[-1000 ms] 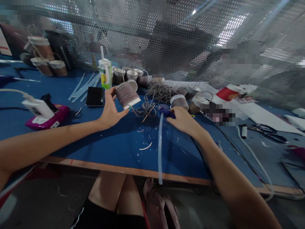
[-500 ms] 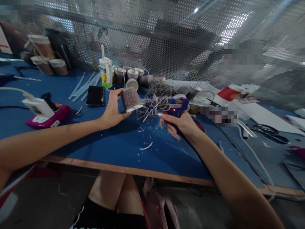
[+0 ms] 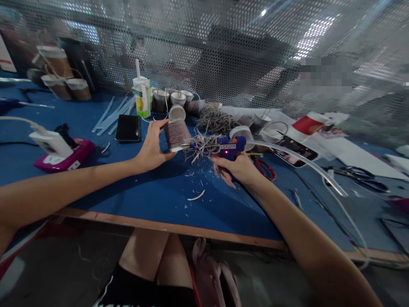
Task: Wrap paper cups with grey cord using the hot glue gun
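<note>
The left hand (image 3: 152,148) is closed, thumb on one side and fingers on the other, around a small paper cup wrapped in brownish-grey cord (image 3: 176,134). The cup is held tilted just above the blue table mat (image 3: 143,187), with a bare white band at its lower end. The right hand (image 3: 239,168) is wrapped tight around the handle of a blue hot-glue gun (image 3: 230,146), whose red indicator light is on. The nozzle points left at the cup's lower edge; contact cannot be made out. A long translucent glue stick (image 3: 297,158) juts from the gun's back and runs off to the right. Loose cord trails from the cup into a tangled heap of grey cord (image 3: 213,123) just behind the gun. Small white scraps lie scattered on the mat below both hands. A black phone (image 3: 127,127) lies flat left of the cup, with a green-and-white drink carton with a straw (image 3: 141,97) behind it. Red-handled scissors (image 3: 264,168) lie just right of the right hand.
</note>
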### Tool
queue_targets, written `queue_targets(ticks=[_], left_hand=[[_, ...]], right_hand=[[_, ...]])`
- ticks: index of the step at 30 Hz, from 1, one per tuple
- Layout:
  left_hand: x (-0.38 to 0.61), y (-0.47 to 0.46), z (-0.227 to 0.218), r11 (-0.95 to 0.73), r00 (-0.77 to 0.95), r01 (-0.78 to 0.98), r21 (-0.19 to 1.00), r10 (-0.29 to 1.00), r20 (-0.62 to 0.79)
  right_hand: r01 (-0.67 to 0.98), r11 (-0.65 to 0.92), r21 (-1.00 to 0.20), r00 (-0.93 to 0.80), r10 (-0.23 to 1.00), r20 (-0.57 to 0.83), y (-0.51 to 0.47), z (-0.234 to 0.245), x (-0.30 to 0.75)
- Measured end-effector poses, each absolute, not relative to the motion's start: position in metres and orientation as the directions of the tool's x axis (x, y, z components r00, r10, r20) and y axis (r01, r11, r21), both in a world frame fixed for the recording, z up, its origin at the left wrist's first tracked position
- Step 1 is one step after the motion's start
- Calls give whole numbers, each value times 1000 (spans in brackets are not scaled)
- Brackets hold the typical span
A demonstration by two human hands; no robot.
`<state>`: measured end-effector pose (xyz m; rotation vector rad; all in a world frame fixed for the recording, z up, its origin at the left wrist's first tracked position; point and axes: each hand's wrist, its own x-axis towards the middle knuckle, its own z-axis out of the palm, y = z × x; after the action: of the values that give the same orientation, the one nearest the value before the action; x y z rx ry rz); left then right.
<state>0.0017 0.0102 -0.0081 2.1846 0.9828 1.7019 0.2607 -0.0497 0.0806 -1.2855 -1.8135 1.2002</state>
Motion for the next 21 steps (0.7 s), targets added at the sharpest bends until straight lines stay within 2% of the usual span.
queue_targets(ticks=[21], left_hand=[[3,12,-11,-748,72,379,545,611,789]], right_hand=[[409,171,-896,-330,943,29,-47,83,267]])
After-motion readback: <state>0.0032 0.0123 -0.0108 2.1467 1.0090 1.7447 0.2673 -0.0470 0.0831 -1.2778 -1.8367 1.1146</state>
